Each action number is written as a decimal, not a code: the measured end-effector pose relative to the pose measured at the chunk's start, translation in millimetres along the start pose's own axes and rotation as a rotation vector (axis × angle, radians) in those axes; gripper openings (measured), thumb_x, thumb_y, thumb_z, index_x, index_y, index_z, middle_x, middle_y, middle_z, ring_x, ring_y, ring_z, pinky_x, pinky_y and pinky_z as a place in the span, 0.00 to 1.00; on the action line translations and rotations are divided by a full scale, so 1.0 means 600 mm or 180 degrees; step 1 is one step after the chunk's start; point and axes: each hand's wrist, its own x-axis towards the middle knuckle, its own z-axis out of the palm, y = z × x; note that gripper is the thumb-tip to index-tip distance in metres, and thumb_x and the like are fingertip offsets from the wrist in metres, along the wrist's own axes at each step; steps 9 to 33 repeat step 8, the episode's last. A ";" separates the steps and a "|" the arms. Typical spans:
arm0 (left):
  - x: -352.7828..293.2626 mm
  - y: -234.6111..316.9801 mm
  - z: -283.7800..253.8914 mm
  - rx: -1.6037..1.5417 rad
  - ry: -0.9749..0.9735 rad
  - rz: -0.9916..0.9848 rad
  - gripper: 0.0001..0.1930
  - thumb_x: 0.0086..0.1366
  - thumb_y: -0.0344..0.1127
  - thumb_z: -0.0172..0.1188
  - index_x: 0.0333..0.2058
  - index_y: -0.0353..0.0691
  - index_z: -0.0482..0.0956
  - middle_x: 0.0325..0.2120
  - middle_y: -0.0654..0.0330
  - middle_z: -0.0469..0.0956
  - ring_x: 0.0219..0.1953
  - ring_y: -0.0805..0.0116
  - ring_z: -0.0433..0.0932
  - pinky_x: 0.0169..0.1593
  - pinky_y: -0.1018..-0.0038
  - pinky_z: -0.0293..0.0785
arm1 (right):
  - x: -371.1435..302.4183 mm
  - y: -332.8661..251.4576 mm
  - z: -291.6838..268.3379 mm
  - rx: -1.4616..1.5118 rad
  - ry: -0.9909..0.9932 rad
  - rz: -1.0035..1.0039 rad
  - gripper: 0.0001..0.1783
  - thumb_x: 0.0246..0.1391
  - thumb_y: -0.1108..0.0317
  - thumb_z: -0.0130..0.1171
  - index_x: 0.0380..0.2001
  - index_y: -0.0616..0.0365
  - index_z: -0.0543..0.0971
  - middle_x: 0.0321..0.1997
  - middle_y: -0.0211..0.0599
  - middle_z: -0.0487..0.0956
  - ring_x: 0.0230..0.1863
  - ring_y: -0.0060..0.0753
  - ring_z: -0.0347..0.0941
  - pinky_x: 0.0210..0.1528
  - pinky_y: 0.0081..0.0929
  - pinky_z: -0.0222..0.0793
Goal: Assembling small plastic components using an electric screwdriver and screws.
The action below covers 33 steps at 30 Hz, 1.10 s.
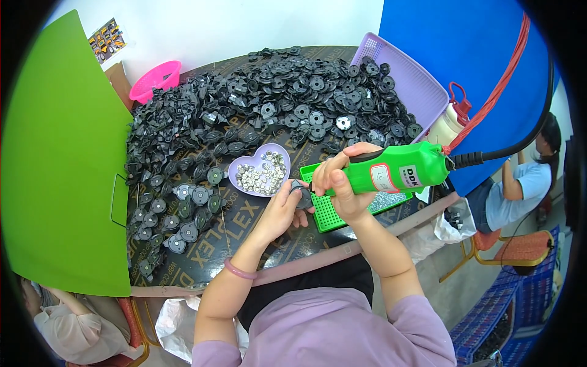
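Observation:
My right hand [350, 194] is wrapped round a green electric screwdriver [428, 162], which lies nearly level with its tip toward the left. A small round black plastic part [302, 196] is gripped in the fingers of my left hand [280, 211], right at the screwdriver's tip. Whether the tip touches the part I cannot tell. Just beyond my left hand is a lilac heart-shaped dish [233, 174] with many small silvery metal pieces. Under my right hand lies a green perforated tray [329, 214], with small shiny screws at its right end.
A large heap of black plastic parts [244, 98] covers the table's far side. Assembled round parts [188, 231] lie at left. Behind stand a pink basket [139, 92], a lilac basket [422, 76] and a bottle [445, 125]. Green [61, 165] and blue [452, 37] panels flank the table.

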 end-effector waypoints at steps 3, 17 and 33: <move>-0.002 0.005 0.001 0.0244 0.0113 0.0131 0.12 0.67 0.36 0.37 0.45 0.39 0.63 0.24 0.58 0.76 0.15 0.76 0.72 0.17 0.83 0.65 | 0.000 0.000 -0.002 0.0047 -0.0040 -0.0006 0.18 0.55 0.71 0.51 0.44 0.58 0.57 0.16 0.34 0.65 0.13 0.26 0.62 0.16 0.25 0.64; -0.003 0.010 0.001 0.0808 0.0230 0.0159 0.12 0.66 0.37 0.40 0.46 0.40 0.63 0.24 0.58 0.77 0.15 0.76 0.72 0.18 0.83 0.66 | 0.000 -0.002 -0.002 0.0006 -0.0034 -0.0008 0.19 0.54 0.70 0.52 0.45 0.57 0.57 0.16 0.34 0.65 0.13 0.27 0.62 0.16 0.25 0.64; -0.003 0.010 0.001 0.0808 0.0230 0.0159 0.12 0.66 0.37 0.40 0.46 0.40 0.63 0.24 0.58 0.77 0.15 0.76 0.72 0.18 0.83 0.66 | 0.000 -0.002 -0.002 0.0006 -0.0034 -0.0008 0.19 0.54 0.70 0.52 0.45 0.57 0.57 0.16 0.34 0.65 0.13 0.27 0.62 0.16 0.25 0.64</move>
